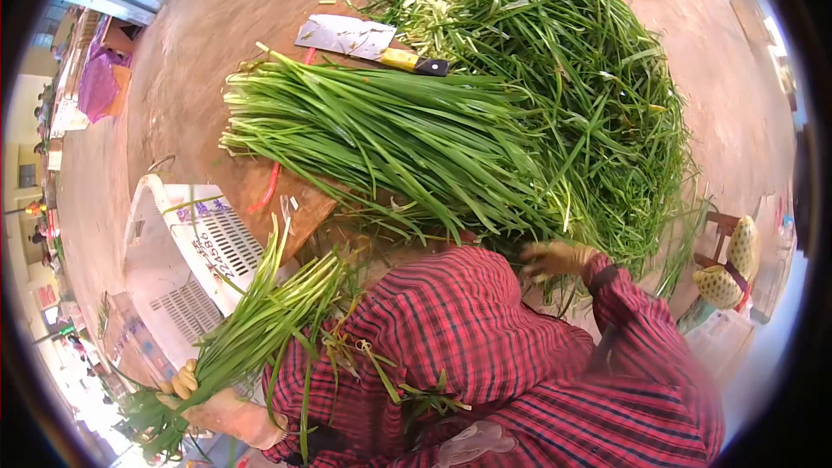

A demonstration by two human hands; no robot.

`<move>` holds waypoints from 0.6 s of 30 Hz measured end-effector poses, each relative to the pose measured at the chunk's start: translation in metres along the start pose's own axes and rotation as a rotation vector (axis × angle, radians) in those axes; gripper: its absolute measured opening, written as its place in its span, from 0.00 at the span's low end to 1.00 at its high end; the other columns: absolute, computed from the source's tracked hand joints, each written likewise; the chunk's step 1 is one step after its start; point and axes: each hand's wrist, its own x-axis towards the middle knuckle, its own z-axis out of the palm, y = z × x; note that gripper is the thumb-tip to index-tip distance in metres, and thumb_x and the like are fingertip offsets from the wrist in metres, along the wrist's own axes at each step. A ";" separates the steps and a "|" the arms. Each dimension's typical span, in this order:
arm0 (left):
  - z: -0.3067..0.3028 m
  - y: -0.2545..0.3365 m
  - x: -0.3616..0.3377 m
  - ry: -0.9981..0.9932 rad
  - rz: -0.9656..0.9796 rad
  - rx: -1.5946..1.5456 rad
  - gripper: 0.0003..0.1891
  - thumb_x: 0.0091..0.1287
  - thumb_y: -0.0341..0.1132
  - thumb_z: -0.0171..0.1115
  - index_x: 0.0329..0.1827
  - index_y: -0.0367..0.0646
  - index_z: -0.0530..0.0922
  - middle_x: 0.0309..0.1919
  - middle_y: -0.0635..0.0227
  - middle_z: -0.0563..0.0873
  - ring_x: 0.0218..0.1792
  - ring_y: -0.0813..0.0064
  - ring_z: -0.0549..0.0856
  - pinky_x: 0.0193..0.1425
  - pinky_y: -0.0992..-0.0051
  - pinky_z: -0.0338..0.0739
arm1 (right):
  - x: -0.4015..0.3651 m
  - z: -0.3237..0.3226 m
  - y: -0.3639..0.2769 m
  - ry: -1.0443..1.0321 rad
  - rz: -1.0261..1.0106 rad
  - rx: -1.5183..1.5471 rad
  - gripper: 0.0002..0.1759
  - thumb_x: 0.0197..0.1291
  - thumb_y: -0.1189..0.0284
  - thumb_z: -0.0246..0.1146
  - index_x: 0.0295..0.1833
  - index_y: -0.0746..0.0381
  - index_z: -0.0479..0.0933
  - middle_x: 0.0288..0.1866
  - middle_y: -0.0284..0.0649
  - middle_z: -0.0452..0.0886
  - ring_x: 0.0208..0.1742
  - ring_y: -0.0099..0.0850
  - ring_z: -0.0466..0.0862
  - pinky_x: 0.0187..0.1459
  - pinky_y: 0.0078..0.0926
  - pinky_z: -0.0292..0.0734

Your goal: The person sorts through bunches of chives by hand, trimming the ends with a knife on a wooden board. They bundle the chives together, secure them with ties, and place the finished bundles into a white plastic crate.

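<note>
A bunch of green leafy stalks [269,321] lies across my left hand [208,403], whose fingers are wrapped round its leafy end at the lower left. The pale stalk ends point up and right. My right hand [555,260], blurred, has its fingers apart beside the front edge of a big heap of loose greens [589,104]. A large neat bundle of stalks [381,130] rests on a brown board [303,225], with a red strap [270,186] under it. Behind the bundle lies a cleaver [347,35] with a yellow and black handle.
A white plastic basket [204,234] with slots stands left of the board. Loose leaves hang on the checked clothing [451,312]. At the right is a small wooden stool [715,238] beside a dotted cushion [737,269]. Purple cloth [100,82] hangs far left.
</note>
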 end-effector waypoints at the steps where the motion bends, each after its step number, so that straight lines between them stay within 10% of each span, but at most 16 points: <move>1: -0.002 -0.003 -0.001 0.008 -0.010 0.003 0.16 0.65 0.29 0.59 0.53 0.30 0.70 0.31 0.61 0.80 0.34 0.71 0.81 0.46 0.71 0.77 | -0.006 0.030 -0.020 -0.004 0.049 -0.210 0.29 0.66 0.54 0.61 0.68 0.58 0.69 0.60 0.40 0.78 0.55 0.35 0.81 0.48 0.33 0.81; 3: -0.007 -0.010 0.001 -0.263 -0.078 -0.929 0.19 0.64 0.27 0.60 0.55 0.30 0.66 0.30 0.64 0.76 0.33 0.75 0.78 0.45 0.73 0.77 | 0.023 0.065 -0.030 0.139 0.074 -0.533 0.23 0.66 0.56 0.61 0.58 0.61 0.78 0.45 0.38 0.85 0.45 0.32 0.84 0.48 0.28 0.80; 6: 0.014 0.050 -0.009 -0.148 -0.273 -1.031 0.19 0.64 0.25 0.58 0.56 0.29 0.65 0.26 0.70 0.69 0.31 0.78 0.73 0.46 0.74 0.76 | 0.059 0.148 -0.044 0.280 -0.608 -1.020 0.20 0.64 0.57 0.62 0.52 0.61 0.80 0.45 0.45 0.84 0.48 0.39 0.84 0.48 0.31 0.78; 7: 0.015 0.050 -0.011 -0.141 -0.267 -1.020 0.19 0.64 0.25 0.58 0.56 0.29 0.65 0.26 0.70 0.69 0.31 0.78 0.73 0.46 0.74 0.76 | 0.087 0.167 -0.047 0.421 -0.547 -1.226 0.19 0.65 0.59 0.60 0.55 0.58 0.79 0.50 0.48 0.82 0.50 0.41 0.83 0.49 0.31 0.78; 8: 0.016 0.045 -0.013 -0.137 -0.220 -0.938 0.18 0.65 0.24 0.55 0.56 0.29 0.64 0.25 0.72 0.65 0.29 0.79 0.70 0.45 0.75 0.75 | 0.132 0.142 -0.035 0.233 -1.276 -1.739 0.21 0.64 0.61 0.59 0.61 0.54 0.76 0.52 0.49 0.81 0.52 0.41 0.82 0.48 0.31 0.78; 10: 0.022 0.053 -0.015 -0.021 -0.267 -0.821 0.18 0.70 0.24 0.48 0.63 0.31 0.65 0.25 0.75 0.57 0.26 0.81 0.62 0.43 0.77 0.71 | 0.149 0.205 -0.051 0.637 -0.759 -1.766 0.25 0.61 0.63 0.60 0.65 0.51 0.72 0.56 0.48 0.79 0.52 0.41 0.81 0.46 0.32 0.79; 13: 0.029 0.059 -0.017 0.002 -0.410 -1.018 0.14 0.74 0.34 0.52 0.57 0.34 0.70 0.22 0.78 0.55 0.22 0.83 0.59 0.37 0.78 0.66 | 0.213 0.192 -0.044 0.661 -0.734 -1.861 0.26 0.59 0.64 0.60 0.65 0.48 0.72 0.58 0.45 0.78 0.59 0.45 0.76 0.58 0.47 0.72; 18: 0.035 0.078 -0.014 -0.027 -0.521 -1.187 0.21 0.74 0.30 0.50 0.68 0.32 0.64 0.20 0.79 0.56 0.20 0.83 0.57 0.36 0.79 0.64 | 0.188 0.200 -0.068 0.229 -0.557 -1.678 0.26 0.60 0.55 0.62 0.60 0.58 0.77 0.51 0.49 0.82 0.54 0.48 0.81 0.53 0.43 0.77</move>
